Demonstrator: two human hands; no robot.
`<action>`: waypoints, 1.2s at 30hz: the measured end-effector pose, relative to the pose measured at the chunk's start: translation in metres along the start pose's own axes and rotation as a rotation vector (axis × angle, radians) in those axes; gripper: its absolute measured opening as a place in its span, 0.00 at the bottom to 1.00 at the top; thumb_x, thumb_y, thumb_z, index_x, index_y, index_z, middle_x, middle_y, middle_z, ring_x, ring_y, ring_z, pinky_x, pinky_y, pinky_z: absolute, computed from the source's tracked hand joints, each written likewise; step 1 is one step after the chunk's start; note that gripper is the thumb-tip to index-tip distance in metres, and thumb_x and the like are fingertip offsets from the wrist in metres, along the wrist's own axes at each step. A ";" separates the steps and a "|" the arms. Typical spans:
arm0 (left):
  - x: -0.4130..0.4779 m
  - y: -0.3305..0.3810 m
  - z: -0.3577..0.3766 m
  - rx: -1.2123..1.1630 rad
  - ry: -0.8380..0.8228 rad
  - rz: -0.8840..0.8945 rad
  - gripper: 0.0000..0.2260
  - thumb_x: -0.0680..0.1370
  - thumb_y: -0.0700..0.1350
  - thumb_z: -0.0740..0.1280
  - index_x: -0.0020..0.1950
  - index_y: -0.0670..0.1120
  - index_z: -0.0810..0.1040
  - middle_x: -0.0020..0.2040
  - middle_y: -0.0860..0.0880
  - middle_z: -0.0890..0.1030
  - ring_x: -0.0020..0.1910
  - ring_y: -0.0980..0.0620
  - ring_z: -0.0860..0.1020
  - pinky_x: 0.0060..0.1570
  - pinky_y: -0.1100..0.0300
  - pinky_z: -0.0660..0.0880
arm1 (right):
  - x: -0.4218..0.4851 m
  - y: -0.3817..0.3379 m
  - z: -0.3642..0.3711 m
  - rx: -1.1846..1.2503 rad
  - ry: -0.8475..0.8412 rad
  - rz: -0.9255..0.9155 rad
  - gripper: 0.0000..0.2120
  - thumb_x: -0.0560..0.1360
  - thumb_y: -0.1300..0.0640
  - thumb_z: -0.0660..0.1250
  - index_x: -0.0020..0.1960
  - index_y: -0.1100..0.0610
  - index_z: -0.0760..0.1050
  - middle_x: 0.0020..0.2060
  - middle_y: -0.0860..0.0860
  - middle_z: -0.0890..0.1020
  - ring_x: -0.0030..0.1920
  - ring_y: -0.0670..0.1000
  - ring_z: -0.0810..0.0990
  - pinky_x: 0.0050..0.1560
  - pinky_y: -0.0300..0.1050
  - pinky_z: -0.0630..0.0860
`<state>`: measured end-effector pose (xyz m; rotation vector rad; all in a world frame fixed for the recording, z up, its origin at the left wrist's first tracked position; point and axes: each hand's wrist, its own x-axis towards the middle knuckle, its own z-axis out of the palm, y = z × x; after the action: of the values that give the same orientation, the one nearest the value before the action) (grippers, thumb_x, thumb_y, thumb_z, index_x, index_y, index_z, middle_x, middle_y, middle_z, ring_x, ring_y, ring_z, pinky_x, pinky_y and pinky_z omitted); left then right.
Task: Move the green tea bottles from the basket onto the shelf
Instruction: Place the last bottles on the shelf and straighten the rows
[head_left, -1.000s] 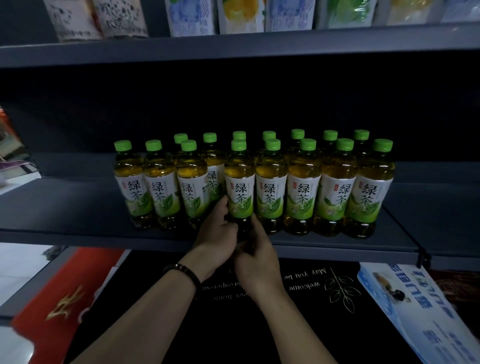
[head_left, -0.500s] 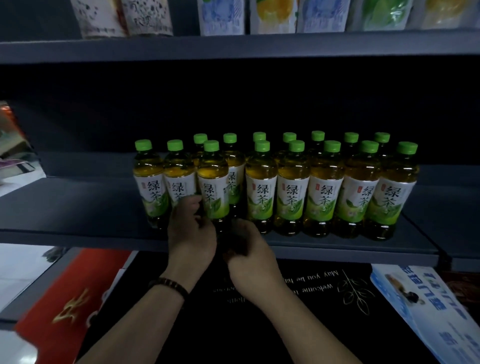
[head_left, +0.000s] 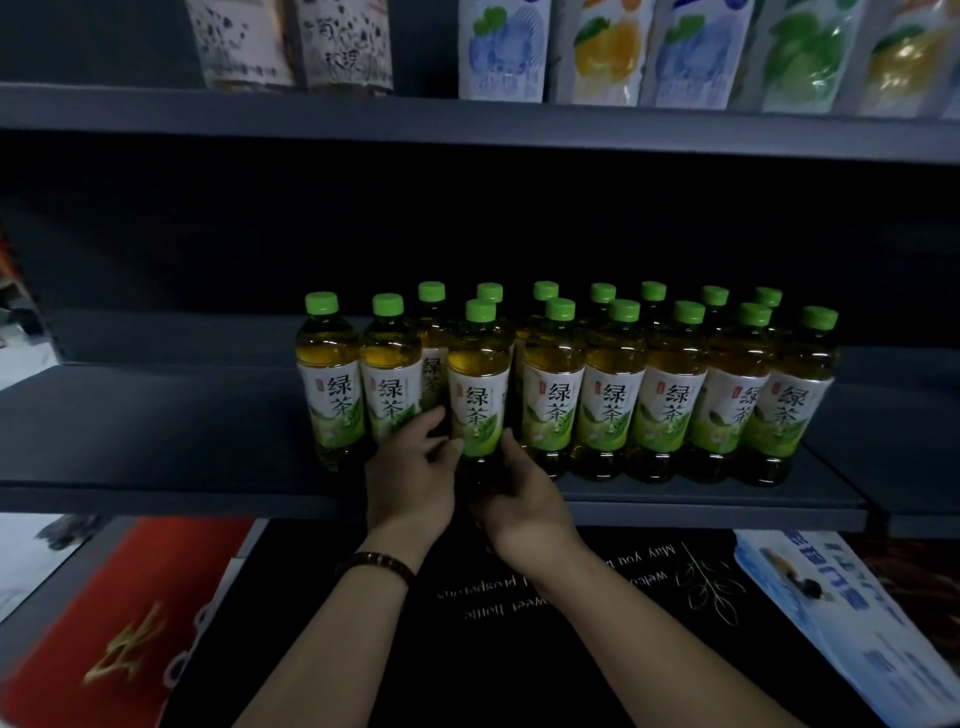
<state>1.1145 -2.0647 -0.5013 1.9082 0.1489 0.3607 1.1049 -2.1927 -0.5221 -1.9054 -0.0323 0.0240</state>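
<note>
Several green tea bottles with green caps stand in two rows on the dark grey shelf (head_left: 156, 447). The third front-row bottle from the left (head_left: 478, 384) stands at the shelf's front edge, a little ahead of its neighbours. My left hand (head_left: 410, 473) wraps its lower left side. My right hand (head_left: 519, 493) grips its base from the right. Both hands cover the bottle's bottom part. The basket is not in view.
An upper shelf (head_left: 467, 124) holds drink pouches. Below the shelf lie a black mat with pale lettering (head_left: 597, 582), a red item (head_left: 119, 623) at the left and a blue-white package (head_left: 852, 613) at the right. The shelf's left part is bare.
The held bottle's label now faces front squarely, and it stands slightly forward of the row. Both hands stay on the same bottle, and the view has shifted so the bottles sit further right.
</note>
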 end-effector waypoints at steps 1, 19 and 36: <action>-0.001 0.000 0.003 -0.012 0.000 0.010 0.20 0.83 0.43 0.73 0.75 0.50 0.80 0.66 0.48 0.86 0.65 0.53 0.83 0.68 0.56 0.78 | -0.002 0.002 0.000 0.007 0.015 -0.008 0.39 0.73 0.62 0.68 0.80 0.39 0.66 0.62 0.46 0.86 0.61 0.48 0.84 0.50 0.38 0.81; -0.001 -0.002 0.029 -0.098 0.079 0.045 0.19 0.81 0.42 0.74 0.73 0.49 0.82 0.64 0.47 0.87 0.59 0.57 0.84 0.58 0.66 0.75 | -0.015 -0.005 -0.011 -0.006 -0.019 -0.050 0.34 0.74 0.64 0.67 0.74 0.37 0.71 0.53 0.49 0.88 0.41 0.47 0.84 0.35 0.41 0.77; 0.001 -0.032 -0.041 -0.036 0.340 0.090 0.14 0.83 0.37 0.67 0.66 0.48 0.84 0.62 0.49 0.86 0.62 0.51 0.83 0.60 0.62 0.74 | 0.004 -0.043 0.052 -0.064 -0.070 0.073 0.32 0.77 0.64 0.64 0.77 0.42 0.68 0.62 0.48 0.84 0.51 0.58 0.88 0.37 0.46 0.83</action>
<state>1.1048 -2.0166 -0.5182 1.8093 0.2799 0.7440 1.1063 -2.1296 -0.4982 -1.9684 -0.0115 0.1406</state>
